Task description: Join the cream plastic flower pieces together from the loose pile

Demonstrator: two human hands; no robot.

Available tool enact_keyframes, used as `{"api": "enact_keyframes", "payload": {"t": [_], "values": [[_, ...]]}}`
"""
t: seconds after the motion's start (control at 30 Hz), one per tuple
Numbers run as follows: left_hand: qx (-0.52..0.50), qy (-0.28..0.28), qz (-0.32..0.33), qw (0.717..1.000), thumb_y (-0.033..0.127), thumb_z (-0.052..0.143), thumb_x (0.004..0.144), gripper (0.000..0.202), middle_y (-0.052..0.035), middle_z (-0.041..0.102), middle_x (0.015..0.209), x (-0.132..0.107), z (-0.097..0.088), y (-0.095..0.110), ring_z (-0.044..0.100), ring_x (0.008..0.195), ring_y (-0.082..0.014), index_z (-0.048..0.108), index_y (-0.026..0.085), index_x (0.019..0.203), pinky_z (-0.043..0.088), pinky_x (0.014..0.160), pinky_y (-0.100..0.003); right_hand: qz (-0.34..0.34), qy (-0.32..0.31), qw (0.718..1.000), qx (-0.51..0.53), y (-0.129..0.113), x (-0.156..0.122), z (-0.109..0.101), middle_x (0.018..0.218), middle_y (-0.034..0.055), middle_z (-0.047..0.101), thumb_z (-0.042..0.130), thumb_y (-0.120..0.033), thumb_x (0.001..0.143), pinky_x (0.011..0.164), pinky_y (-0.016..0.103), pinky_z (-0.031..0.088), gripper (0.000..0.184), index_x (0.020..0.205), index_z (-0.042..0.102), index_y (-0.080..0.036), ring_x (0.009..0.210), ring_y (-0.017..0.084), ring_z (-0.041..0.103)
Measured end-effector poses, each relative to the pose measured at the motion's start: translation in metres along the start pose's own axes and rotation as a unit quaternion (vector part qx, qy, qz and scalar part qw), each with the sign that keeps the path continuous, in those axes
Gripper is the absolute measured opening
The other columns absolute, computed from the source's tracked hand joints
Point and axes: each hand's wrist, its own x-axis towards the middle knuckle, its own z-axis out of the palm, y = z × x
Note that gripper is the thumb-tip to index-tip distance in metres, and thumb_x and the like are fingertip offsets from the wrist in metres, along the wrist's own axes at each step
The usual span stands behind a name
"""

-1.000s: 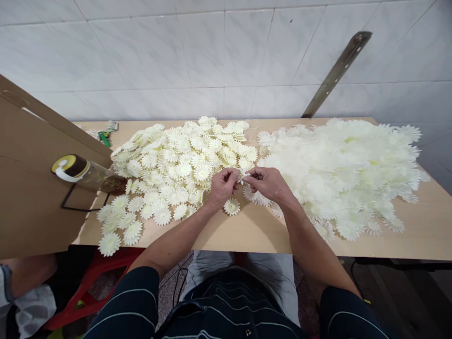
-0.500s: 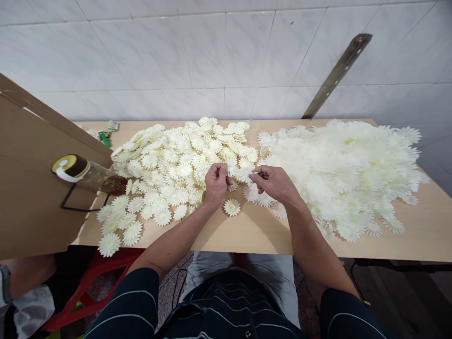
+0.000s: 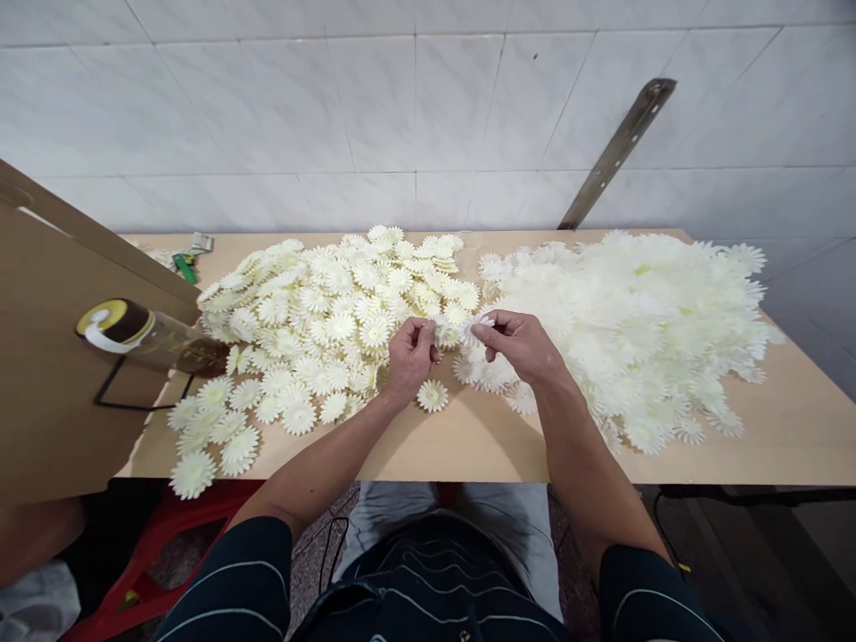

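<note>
My left hand [image 3: 409, 354] and my right hand [image 3: 522, 344] are held together over the middle of a wooden table [image 3: 481, 441]. Both are closed in a pinch on a small white paper flower [image 3: 461, 332] between them. To the left lies a spread of cream daisy-like flowers [image 3: 321, 312] with yellowish centres. A loose heap of plain white flower pieces [image 3: 642, 312] fills the right side. One single flower [image 3: 432, 395] lies just below my left hand.
A brown cardboard sheet [image 3: 46, 357] stands at the left, with a clear bottle with a brown and yellow cap [image 3: 127, 328] lying against it. A metal strip [image 3: 615, 152] leans on the tiled wall. A red stool [image 3: 153, 553] is under the table.
The hands have shifted slightly and stayed pinched together on the flower piece. The camera view has tilted a little to the right and up.
</note>
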Motion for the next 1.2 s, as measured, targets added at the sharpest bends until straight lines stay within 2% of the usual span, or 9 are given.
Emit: {"api": "enact_keyframes", "payload": {"t": [0.27, 0.5, 0.6, 0.73, 0.8, 0.87, 1.03, 1.2], "values": [[0.006, 0.014, 0.01, 1.0, 0.069, 0.082, 0.089, 0.05, 0.0061, 0.057, 0.055, 0.002, 0.0, -0.001, 0.051, 0.044, -0.0086, 0.066, 0.021, 0.087, 0.039, 0.044, -0.02, -0.011, 0.036, 0.999, -0.023, 0.006, 0.001, -0.002, 0.058, -0.002, 0.051, 0.08, -0.094, 0.071, 0.056, 0.03, 0.045, 0.075, 0.062, 0.057, -0.023, 0.054, 0.014, 0.054], [0.004, 0.017, 0.014, 1.0, 0.068, 0.082, 0.089, 0.049, 0.006, 0.057, 0.055, 0.002, 0.0, 0.002, 0.05, 0.044, -0.0081, 0.066, 0.021, 0.087, 0.039, 0.044, -0.02, -0.003, 0.051, 0.995, -0.088, 0.006, -0.002, -0.001, 0.056, -0.0001, 0.057, 0.063, -0.099, 0.082, 0.058, 0.032, 0.046, 0.077, 0.065, 0.056, -0.025, 0.055, 0.016, 0.056], [0.001, 0.023, 0.015, 1.0, 0.068, 0.083, 0.088, 0.05, 0.0059, 0.056, 0.056, 0.002, 0.0, 0.003, 0.051, 0.044, -0.0081, 0.067, 0.021, 0.087, 0.04, 0.043, -0.02, -0.005, 0.108, 0.99, -0.09, 0.006, -0.003, -0.01, 0.057, 0.0008, 0.056, 0.058, -0.099, 0.087, 0.052, 0.032, 0.043, 0.077, 0.065, 0.051, -0.025, 0.052, 0.016, 0.054], [-0.01, 0.016, 0.008, 1.0, 0.07, 0.085, 0.084, 0.053, 0.0051, 0.058, 0.056, 0.002, 0.001, 0.004, 0.052, 0.045, -0.0081, 0.068, 0.02, 0.086, 0.04, 0.042, -0.019, -0.058, 0.223, 0.966, -0.115, 0.005, -0.005, -0.041, 0.058, 0.001, 0.053, 0.062, -0.091, 0.093, 0.047, 0.032, 0.04, 0.07, 0.067, 0.052, -0.026, 0.055, 0.017, 0.052], [-0.014, 0.012, 0.006, 1.0, 0.07, 0.086, 0.083, 0.054, 0.0052, 0.058, 0.056, 0.002, 0.001, 0.004, 0.052, 0.045, -0.0081, 0.069, 0.02, 0.086, 0.04, 0.041, -0.019, -0.083, 0.251, 0.958, -0.113, 0.003, -0.008, -0.053, 0.057, 0.0002, 0.05, 0.062, -0.088, 0.095, 0.046, 0.031, 0.039, 0.068, 0.07, 0.057, -0.026, 0.056, 0.017, 0.053], [-0.014, 0.007, 0.005, 1.0, 0.07, 0.087, 0.082, 0.053, 0.0054, 0.057, 0.055, 0.002, 0.001, 0.003, 0.052, 0.044, -0.0081, 0.069, 0.019, 0.086, 0.04, 0.042, -0.019, -0.096, 0.259, 0.954, -0.12, 0.0, -0.012, -0.057, 0.056, -0.001, 0.047, 0.063, -0.088, 0.094, 0.045, 0.03, 0.036, 0.068, 0.069, 0.058, -0.025, 0.055, 0.016, 0.05], [0.008, -0.027, -0.009, 1.0, 0.064, 0.089, 0.08, 0.049, 0.004, 0.06, 0.057, 0.002, 0.0, 0.001, 0.053, 0.046, -0.0084, 0.069, 0.019, 0.083, 0.04, 0.043, -0.02, -0.096, 0.206, 0.958, -0.173, -0.005, -0.019, -0.033, 0.056, -0.0008, 0.045, 0.063, -0.085, 0.096, 0.051, 0.031, 0.032, 0.072, 0.061, 0.046, -0.025, 0.057, 0.015, 0.043], [0.02, -0.092, -0.017, 0.995, 0.049, 0.09, 0.077, 0.039, 0.0091, 0.05, 0.053, 0.0, 0.001, 0.005, 0.042, 0.044, -0.0065, 0.08, 0.017, 0.098, 0.035, 0.044, -0.021, -0.111, 0.177, 0.958, -0.198, 0.002, -0.014, -0.009, 0.06, -0.0007, 0.044, 0.055, -0.083, 0.1, 0.057, 0.033, 0.034, 0.071, 0.062, 0.046, -0.024, 0.061, 0.016, 0.042]]}}
